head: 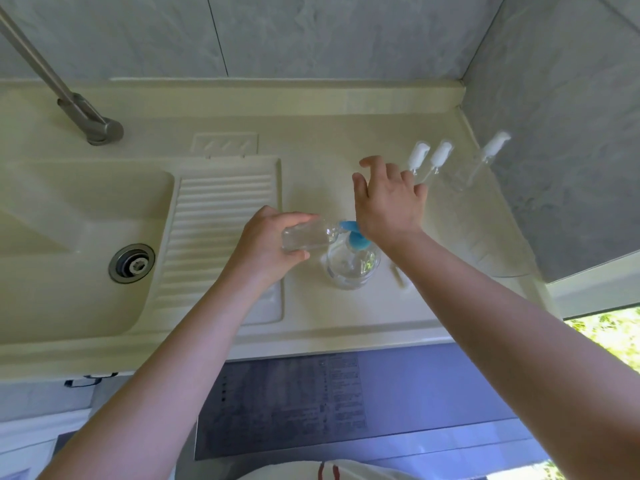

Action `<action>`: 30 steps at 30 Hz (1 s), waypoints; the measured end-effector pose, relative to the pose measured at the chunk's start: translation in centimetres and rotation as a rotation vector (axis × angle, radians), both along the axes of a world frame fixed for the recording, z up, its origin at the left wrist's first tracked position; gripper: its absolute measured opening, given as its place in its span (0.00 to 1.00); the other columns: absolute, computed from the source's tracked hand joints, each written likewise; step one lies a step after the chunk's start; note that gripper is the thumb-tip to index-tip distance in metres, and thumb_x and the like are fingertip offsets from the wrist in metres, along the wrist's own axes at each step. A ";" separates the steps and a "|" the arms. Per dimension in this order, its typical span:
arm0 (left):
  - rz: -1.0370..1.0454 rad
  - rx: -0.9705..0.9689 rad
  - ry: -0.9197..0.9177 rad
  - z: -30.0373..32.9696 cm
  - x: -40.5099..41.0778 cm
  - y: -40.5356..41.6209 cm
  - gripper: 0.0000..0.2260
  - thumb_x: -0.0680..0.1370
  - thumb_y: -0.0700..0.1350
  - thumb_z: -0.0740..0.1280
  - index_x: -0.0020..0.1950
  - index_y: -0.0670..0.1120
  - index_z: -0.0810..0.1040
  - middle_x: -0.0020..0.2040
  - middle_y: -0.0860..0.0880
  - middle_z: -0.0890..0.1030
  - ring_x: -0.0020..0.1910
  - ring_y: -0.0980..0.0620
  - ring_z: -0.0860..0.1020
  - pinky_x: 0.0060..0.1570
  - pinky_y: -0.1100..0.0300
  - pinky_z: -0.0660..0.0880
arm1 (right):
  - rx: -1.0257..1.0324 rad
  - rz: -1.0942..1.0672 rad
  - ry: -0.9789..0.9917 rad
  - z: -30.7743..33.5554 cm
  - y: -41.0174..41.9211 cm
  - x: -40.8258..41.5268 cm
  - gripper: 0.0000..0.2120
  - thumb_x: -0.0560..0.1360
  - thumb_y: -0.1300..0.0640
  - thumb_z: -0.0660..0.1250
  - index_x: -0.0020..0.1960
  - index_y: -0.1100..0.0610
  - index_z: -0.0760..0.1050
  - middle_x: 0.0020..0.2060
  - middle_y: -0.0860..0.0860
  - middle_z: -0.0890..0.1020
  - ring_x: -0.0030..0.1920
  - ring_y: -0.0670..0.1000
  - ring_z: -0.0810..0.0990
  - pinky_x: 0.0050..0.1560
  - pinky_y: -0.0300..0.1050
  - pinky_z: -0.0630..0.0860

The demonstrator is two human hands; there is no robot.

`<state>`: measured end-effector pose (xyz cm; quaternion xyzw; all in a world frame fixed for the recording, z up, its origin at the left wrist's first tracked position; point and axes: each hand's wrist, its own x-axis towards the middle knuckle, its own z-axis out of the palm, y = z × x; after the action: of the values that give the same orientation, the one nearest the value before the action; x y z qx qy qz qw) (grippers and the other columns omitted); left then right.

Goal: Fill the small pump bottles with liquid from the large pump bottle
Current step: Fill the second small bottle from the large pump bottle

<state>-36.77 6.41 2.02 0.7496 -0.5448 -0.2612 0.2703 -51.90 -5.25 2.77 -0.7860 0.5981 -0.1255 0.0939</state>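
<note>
Seeing left hand [266, 244] gripping a small clear bottle [306, 235] tilted sideways, mouth at the blue pump spout [349, 226] of the large bottle [353, 266] on the counter [311, 161]. Right hand [388, 199] on the pump, fingers spread loose. I read no labels; the sheet below is too blurred.

I see a cream sink [69, 216] at left with its metal drain [131, 263], a ribbed washboard [221, 237] beside it, and a grey faucet [86, 116] far left.
</note>
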 end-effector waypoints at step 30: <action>-0.033 0.067 0.080 0.3 -0.4 1.5 0.27 0.71 0.42 0.76 0.64 0.64 0.76 0.53 0.52 0.73 0.52 0.57 0.73 0.47 0.77 0.63 | -0.035 0.705 -0.044 0.2 -2.4 0.5 0.23 0.83 0.41 0.49 0.75 0.48 0.64 0.68 0.45 0.73 0.62 0.51 0.69 0.57 0.44 0.60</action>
<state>-37.17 7.87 2.31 0.7382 -0.5369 -0.3133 0.2621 -51.42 -7.69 3.00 -0.9427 0.2855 -0.1126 0.1311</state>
